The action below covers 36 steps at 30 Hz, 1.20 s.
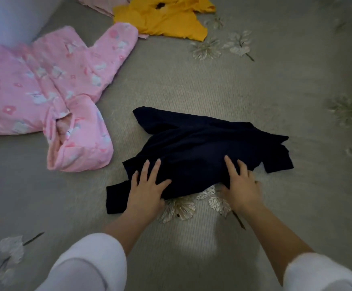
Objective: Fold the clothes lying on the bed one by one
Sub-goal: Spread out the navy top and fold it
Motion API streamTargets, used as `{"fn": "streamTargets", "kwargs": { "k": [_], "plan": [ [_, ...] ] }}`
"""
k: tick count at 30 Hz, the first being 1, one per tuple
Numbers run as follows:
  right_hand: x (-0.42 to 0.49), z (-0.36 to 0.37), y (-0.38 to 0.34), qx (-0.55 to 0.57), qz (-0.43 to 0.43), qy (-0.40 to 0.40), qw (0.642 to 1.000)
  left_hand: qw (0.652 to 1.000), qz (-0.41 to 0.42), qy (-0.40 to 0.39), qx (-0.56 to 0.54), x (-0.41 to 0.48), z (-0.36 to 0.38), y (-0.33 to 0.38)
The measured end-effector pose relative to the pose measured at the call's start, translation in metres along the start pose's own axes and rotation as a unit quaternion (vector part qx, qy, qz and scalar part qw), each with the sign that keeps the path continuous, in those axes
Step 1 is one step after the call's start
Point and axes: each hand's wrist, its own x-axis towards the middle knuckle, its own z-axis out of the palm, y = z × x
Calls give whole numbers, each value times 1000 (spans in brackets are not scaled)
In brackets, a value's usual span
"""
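White-sleeved left hand (148, 186) and right hand (242, 186) press flat (grip wide) on navy garment (202, 143)

Dark navy garment (208, 148) was soft, limp cloth, matt, creased, no sheen. Pink jacket (45, 91) was padded, puffy cloth with a printed pattern, matt and slightly fuzzy. Yellow garment (164, 17) was thin matt cloth, crumpled. Bedspread (192, 80) was grey-beige woven cloth with a fine ribbed texture, and its flower motifs looked slightly shiny. White sleeves (91, 261) looked fleecy and matt. Pale panel (9, 15) looked smooth, material unclear.
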Motion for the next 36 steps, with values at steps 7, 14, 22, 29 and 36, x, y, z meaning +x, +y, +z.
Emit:
{"fn": "streamTargets", "kwargs": {
  "k": [7,14,22,29,36],
  "plan": [
    [-12,40,4,-11,-38,53,998,989,126,-61,-41,2,14,4],
    [-96,68,32,36,-162,-48,985,946,97,-176,-255,-55,-6,-13],
    [-158,29,22,278,-8,-136,951,897,90,-281,-330,-92,-57,-10],
    [-169,-160,-21,438,-23,2,899,903,101,-83,-409,-109,-216,-29],
    [-239,-312,-70,469,-109,87,872,844,102,-23,-526,-175,-369,-31]
  ]
}}
